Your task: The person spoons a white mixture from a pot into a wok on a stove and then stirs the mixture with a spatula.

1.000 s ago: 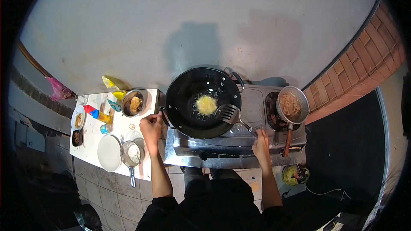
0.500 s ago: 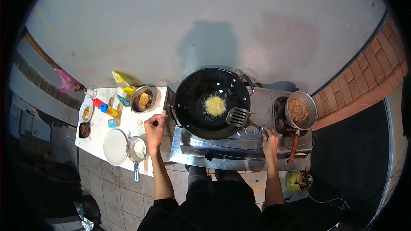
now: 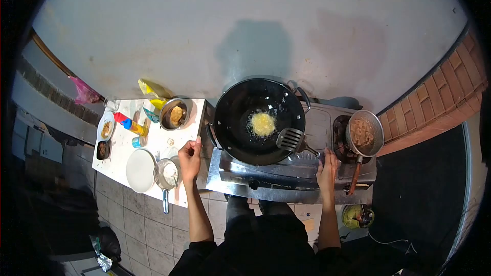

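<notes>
While the yellow patty (image 3: 262, 123) fries at the centre of the black wok (image 3: 240, 138), the slotted spatula (image 3: 290, 139) rests on the wok rim just beyond the right hand (image 3: 326, 169), whose fingers close round its handle. The left hand (image 3: 190, 156), loosely curled, sits beside the wok's near handle, apparently touching it. Judgement: slide the blade flat under the patty, wok steadied. Left of that hand: small saucepan (image 3: 166, 176), white plate (image 3: 140, 170), red-capped bottle (image 3: 126, 124). No legible writing.

The right hand (image 3: 326, 169) covers the spatula (image 3: 290, 139) handle's end. Contents of the small dishes (image 3: 105, 130) at the tabletop (image 3: 153, 149) left edge are too small to tell.
</notes>
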`<state>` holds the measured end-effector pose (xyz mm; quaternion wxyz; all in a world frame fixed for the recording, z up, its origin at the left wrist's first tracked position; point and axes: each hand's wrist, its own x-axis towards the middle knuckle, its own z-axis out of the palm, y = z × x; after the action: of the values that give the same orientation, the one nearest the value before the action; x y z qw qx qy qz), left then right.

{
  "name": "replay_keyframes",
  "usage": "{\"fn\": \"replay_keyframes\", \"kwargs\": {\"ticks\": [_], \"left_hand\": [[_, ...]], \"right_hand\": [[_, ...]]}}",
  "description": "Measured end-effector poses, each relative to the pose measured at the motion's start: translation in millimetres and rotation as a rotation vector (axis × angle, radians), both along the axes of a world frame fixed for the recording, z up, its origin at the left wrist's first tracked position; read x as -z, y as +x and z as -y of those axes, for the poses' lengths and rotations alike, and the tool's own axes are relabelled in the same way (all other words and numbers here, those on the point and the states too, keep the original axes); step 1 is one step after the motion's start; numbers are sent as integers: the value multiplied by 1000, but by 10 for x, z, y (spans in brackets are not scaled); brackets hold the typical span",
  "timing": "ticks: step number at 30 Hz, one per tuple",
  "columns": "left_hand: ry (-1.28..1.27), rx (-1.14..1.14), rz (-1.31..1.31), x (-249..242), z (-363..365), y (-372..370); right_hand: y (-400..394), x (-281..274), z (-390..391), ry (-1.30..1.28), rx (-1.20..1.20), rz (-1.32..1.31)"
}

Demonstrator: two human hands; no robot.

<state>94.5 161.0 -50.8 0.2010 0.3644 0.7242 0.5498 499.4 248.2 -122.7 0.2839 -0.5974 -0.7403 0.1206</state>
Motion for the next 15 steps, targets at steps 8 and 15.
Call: {"fn": "replay_keyframes", "kwargs": {"ticks": [8,15], "left_hand": [[0,-9,205,373,486,107],[-57,-253,-18,845,1360,-318]], "right_hand": [[-297,-448,69,111,145,-119],[-1292,-1255,279,347,-134,-398]]}}
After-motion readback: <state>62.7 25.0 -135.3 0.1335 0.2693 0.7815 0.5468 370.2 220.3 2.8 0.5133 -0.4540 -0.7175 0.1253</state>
